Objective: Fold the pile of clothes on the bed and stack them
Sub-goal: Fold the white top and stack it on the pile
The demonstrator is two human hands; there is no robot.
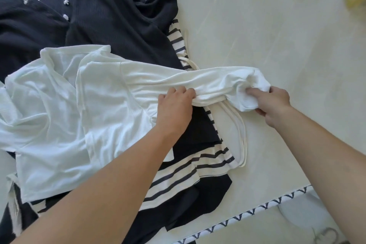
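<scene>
Head view: right hand [273,105] fingers [252,91] hidden inside white sleeve [198,83]

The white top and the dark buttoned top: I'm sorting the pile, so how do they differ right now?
The white top is plain ribbed white; the dark buttoned top is navy with pale buttons and beaded trim. The white top lies over the dark one. The left hand and right hand grip the white top's sleeve; nothing holds the dark top. Both lie unfolded on the bed.

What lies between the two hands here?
In the head view, a bunched stretch of the white top's sleeve spans from left hand to right hand; both grip it.
</scene>
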